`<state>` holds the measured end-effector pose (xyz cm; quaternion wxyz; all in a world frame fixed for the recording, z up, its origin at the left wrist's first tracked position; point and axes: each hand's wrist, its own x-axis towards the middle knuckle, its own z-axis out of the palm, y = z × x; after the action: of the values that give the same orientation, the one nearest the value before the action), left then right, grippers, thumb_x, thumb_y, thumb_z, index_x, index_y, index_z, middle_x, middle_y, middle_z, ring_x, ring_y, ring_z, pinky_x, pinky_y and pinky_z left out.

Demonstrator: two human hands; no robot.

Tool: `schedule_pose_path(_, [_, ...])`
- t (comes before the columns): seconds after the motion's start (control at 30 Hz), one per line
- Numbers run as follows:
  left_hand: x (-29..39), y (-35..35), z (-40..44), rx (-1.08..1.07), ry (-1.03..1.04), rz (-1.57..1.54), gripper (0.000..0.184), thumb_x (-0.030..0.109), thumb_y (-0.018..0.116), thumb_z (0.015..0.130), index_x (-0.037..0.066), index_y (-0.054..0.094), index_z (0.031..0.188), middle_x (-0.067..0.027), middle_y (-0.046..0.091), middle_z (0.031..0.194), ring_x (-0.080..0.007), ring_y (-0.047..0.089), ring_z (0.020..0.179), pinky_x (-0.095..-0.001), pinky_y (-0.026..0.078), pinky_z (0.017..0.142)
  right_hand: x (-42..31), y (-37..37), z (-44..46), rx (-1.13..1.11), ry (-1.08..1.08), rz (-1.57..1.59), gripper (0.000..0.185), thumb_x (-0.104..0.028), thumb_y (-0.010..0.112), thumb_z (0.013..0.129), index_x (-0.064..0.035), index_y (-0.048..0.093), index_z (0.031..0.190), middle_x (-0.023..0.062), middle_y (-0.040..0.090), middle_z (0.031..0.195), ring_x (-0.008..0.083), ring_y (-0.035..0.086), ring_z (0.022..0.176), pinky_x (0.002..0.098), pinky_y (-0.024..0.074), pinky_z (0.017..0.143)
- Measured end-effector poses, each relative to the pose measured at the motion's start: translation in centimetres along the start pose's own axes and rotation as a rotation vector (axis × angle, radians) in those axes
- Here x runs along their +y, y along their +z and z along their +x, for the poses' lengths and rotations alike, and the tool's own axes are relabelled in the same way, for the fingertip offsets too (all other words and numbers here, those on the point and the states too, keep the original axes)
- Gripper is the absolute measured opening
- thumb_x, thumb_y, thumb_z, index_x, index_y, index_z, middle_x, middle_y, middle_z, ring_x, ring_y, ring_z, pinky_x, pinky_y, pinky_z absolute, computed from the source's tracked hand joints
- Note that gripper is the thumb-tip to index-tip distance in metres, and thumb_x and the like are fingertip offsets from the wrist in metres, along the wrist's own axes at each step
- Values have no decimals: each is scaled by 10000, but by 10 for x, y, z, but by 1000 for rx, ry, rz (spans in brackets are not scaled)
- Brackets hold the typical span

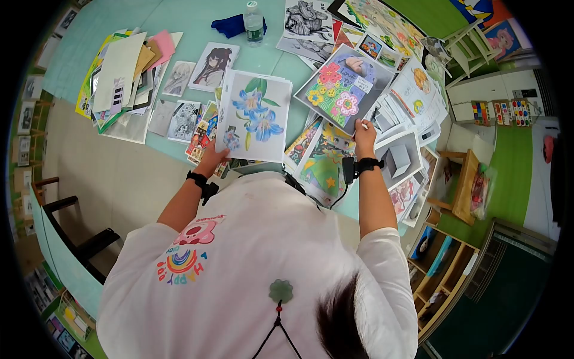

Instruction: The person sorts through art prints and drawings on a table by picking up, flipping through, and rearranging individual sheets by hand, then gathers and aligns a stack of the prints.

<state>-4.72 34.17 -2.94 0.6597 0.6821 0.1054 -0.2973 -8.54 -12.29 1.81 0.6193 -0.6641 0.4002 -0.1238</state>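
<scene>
Left hand point(213, 159) pinches the lily picture point(257, 110) at its near left corner. Right hand point(365, 137) grips the flower picture point(341, 90) at its near corner; finger placement underneath cannot be confirmed. The lily picture is at the near side of the table point(185, 24), directly before the body. Risk: a one-corner hold may let the sheet sag or crease. Risk: sideways pull on the flower picture may drag adjacent loose papers point(414, 88). Lily picture: long axis near to far, top edge facing away. Flower picture: set diagonally.
</scene>
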Motion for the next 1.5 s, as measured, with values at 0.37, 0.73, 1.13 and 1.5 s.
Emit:
schedule_pose_path(0.37, [5, -2, -6, -3, -7, 67, 407, -7, 600, 811, 3, 446, 1188, -89, 576, 1022, -168, 604, 839, -272, 550, 633, 32, 47, -4, -447, 7, -149, 336, -243, 634, 843, 20, 580, 1045, 50, 615, 762, 119, 572, 655, 222, 477, 635])
schedule_pose_path(0.73, [28, 22, -10, -89, 20, 96, 491, 38, 645, 804, -4, 397, 1226, -87, 560, 1051, -159, 594, 878, -269, 553, 693, 48, 96, -92, -591, 45, -156, 298, -89, 780, 685, -9, 525, 816, 57, 585, 660, 107, 553, 516, 236, 458, 470])
schedule_pose_path(1.13, [4, 20, 2, -128, -60, -60, 436, 71, 554, 872, 2, 382, 1267, -103, 552, 1112, -197, 601, 956, -302, 560, 746, 55, 71, -86, -557, 52, -326, 402, -8, 680, 721, 44, 450, 1047, 79, 600, 680, 156, 598, 550, 278, 514, 497])
schedule_pose_path(1.5, [8, 28, -7, -106, -43, -80, 462, 23, 605, 821, 21, 414, 1241, -88, 557, 1103, -194, 598, 949, -294, 557, 731, 48, 65, -90, -269, -466, -640, 118, -124, 573, 823, -8, 557, 842, 110, 582, 665, 236, 594, 607, 347, 470, 590])
